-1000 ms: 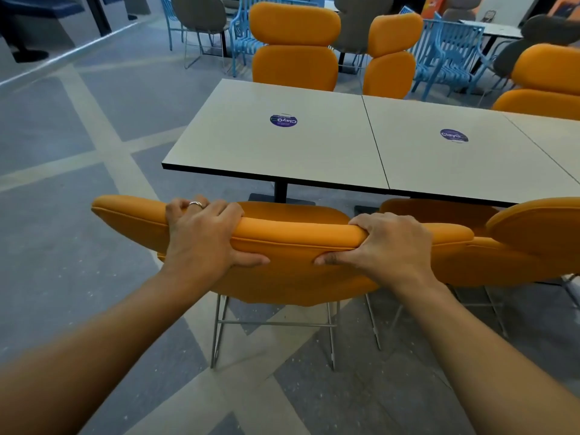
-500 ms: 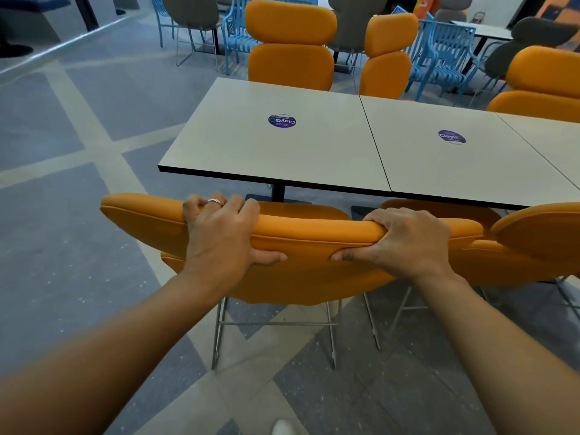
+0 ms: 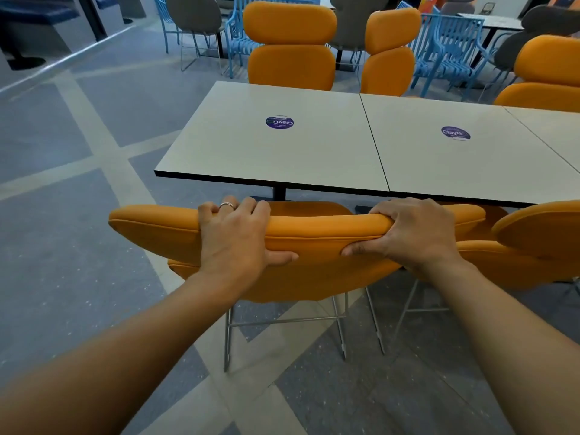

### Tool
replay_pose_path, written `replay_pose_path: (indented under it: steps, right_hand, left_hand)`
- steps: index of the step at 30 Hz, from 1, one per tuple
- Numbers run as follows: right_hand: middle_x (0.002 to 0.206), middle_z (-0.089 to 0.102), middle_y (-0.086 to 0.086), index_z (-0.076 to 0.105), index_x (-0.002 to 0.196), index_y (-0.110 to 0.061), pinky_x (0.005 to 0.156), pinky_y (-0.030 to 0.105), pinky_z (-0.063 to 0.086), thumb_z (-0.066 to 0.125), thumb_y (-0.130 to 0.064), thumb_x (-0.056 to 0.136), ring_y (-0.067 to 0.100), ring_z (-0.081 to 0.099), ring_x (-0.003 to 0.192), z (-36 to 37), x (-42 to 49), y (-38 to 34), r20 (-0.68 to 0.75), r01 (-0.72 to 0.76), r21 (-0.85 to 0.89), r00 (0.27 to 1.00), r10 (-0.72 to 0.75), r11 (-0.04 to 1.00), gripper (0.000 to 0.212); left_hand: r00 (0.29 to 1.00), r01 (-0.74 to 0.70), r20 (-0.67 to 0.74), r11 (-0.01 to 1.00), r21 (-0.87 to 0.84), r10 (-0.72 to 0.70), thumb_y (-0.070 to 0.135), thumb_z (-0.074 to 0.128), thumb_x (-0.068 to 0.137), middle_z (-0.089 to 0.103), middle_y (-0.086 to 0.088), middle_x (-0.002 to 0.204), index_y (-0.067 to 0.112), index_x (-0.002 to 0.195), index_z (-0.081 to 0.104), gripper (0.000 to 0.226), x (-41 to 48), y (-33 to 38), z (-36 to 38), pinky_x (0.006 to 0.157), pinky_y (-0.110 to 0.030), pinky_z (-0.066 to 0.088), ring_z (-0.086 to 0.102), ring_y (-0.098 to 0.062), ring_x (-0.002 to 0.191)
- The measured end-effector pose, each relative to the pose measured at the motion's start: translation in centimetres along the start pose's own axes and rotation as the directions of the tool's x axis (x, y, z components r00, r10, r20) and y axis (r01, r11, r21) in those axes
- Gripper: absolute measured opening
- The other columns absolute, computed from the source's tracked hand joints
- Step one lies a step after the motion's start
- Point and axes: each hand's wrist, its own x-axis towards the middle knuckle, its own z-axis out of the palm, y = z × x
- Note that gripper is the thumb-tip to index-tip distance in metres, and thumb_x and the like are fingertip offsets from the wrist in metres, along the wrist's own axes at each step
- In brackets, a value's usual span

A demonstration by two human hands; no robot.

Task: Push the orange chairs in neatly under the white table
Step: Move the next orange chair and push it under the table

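Both forearms reach in from the near side. Left hand (image 3: pixel 233 237) and right hand (image 3: pixel 414 233) clamp the top roll of the chair (image 3: pixel 326 229) backrest, set well apart. Fingers hook over its far face and thumbs press into the near face. Neither hand holds anything else. Under the right thumb the padding dents a little, so probably soft fill over a stiffer shell. The cover looks smooth and may be slick, but a wrapped hold should cope with that. Below the grip, thin metal legs (image 3: pixel 227 340) stand on the grey floor (image 3: pixel 62 262). The frame is likely light and easy to slide, though the feet may snag or chatter. The wide hold on the roll seems the right place, as it steers the chair straight. A push this high could tip the chair if a foot catches, so a level shove looks safer. Just past the knuckles the seat shows close to the table (image 3: pixel 251 158) edge; how far under, cannot tell. The post (image 3: pixel 279 193) stands ahead of the left hand, where the legs may meet it. Right of the grip a second chair (image 3: pixel 539 230) crowds in, touching or not, unclear. Beyond the tabletop are the far chairs (image 3: pixel 290 67), orange, with blue chairs (image 3: pixel 445 48) behind.
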Motion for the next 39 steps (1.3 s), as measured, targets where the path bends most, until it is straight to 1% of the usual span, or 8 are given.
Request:
replay_pose_path:
  steps: [5, 14, 19, 22, 27, 30, 34, 39]
  right_hand:
    - [0.083, 0.069, -0.010, 0.070, 0.092, -0.032, 0.069, 0.031, 0.049, 0.042, -0.104, 0.054, 0.012, 0.061, 0.076, -0.1, -0.3, 0.3, 0.013, 0.031, 0.018, 0.999, -0.031, 0.999, 0.086]
    - [0.087, 0.069, -0.012, 0.071, 0.097, -0.033, 0.072, 0.036, 0.052, 0.045, -0.103, 0.055, 0.012, 0.063, 0.080, -0.5, -1.2, 0.2, 0.040, 0.044, 0.032, 0.998, -0.045, 0.999, 0.085]
    - [0.089, 0.072, -0.009, 0.072, 0.098, -0.032, 0.068, 0.031, 0.048, 0.047, -0.102, 0.055, 0.014, 0.064, 0.079, -0.6, -1.3, 0.5, 0.020, 0.083, 0.016, 0.996, -0.084, 0.996, 0.085]
    - [0.089, 0.072, -0.008, 0.072, 0.100, -0.031, 0.067, 0.030, 0.045, 0.048, -0.100, 0.057, 0.014, 0.064, 0.079, -0.6, -1.3, 0.3, 0.006, 0.076, 0.011, 0.997, -0.076, 0.997, 0.085]
    - [0.088, 0.071, -0.008, 0.072, 0.101, -0.031, 0.064, 0.028, 0.040, 0.044, -0.101, 0.054, 0.015, 0.062, 0.080, -0.6, -0.9, -0.4, 0.009, 0.034, 0.000, 0.999, -0.034, 0.999, 0.089]
    - [0.085, 0.070, -0.008, 0.072, 0.098, -0.030, 0.062, 0.027, 0.036, 0.045, -0.101, 0.056, 0.011, 0.058, 0.075, -0.2, -0.5, -1.5, -0.010, 0.026, 0.002, 1.000, -0.026, 1.000, 0.087]
    - [0.078, 0.068, -0.007, 0.071, 0.090, -0.027, 0.062, 0.026, 0.040, 0.040, -0.102, 0.059, 0.012, 0.059, 0.070, 1.2, 0.8, -4.2, -0.058, 0.032, -0.006, 0.998, -0.032, 0.999, 0.086]
    - [0.074, 0.066, -0.008, 0.070, 0.082, -0.027, 0.061, 0.033, 0.052, 0.034, -0.105, 0.059, 0.013, 0.060, 0.066, 2.7, 3.2, -6.5, -0.074, 0.028, -0.038, 0.997, -0.030, 0.999, 0.089]
  left_hand:
    - [0.985, -0.002, 0.174, 1.000, 0.010, 0.001, 0.090, 0.046, 0.061, 0.062, 0.003, 0.106, 0.028, 0.110, 0.054, 0.080, 0.7, -0.2, -1.2, 0.095, -0.044, 0.036, 0.056, -0.023, 0.104]
    - [0.978, 0.074, 0.203, 0.994, -0.075, -0.058, 0.083, 0.056, 0.064, 0.061, 0.002, 0.100, 0.024, 0.104, 0.054, 0.071, -1.0, 0.8, -1.9, 0.098, -0.042, 0.036, 0.057, -0.022, 0.100]
    - [0.975, 0.077, 0.215, 0.994, -0.083, -0.058, 0.084, 0.054, 0.065, 0.050, 0.006, 0.089, 0.026, 0.096, 0.049, 0.066, -1.9, 1.0, -1.9, 0.098, -0.041, 0.036, 0.057, -0.020, 0.096]
    - [0.976, 0.068, 0.214, 0.994, -0.086, -0.048, 0.087, 0.051, 0.064, 0.055, 0.005, 0.091, 0.027, 0.096, 0.050, 0.068, -1.7, 0.4, -1.8, 0.097, -0.040, 0.037, 0.057, -0.019, 0.094]
    - [0.988, -0.021, 0.148, 0.997, -0.074, 0.032, 0.092, 0.040, 0.061, 0.058, 0.008, 0.090, 0.029, 0.093, 0.053, 0.072, -0.7, -1.0, -1.4, 0.089, -0.038, 0.038, 0.056, -0.016, 0.088]
    - [0.990, -0.068, 0.123, 0.996, -0.061, 0.075, 0.093, 0.038, 0.060, 0.055, 0.009, 0.087, 0.030, 0.091, 0.052, 0.072, -0.2, -2.6, -1.1, 0.081, -0.036, 0.038, 0.047, -0.013, 0.080]
    - [0.988, -0.089, 0.122, 0.996, -0.027, 0.092, 0.094, 0.037, 0.056, 0.052, 0.010, 0.085, 0.030, 0.093, 0.053, 0.076, 1.3, -6.2, -0.8, 0.080, -0.036, 0.037, 0.043, -0.012, 0.077]
    - [0.992, -0.051, 0.110, 0.997, -0.054, 0.057, 0.092, 0.038, 0.055, 0.055, 0.005, 0.083, 0.031, 0.089, 0.045, 0.070, 3.3, -9.5, 0.1, 0.084, -0.040, 0.037, 0.050, -0.015, 0.077]
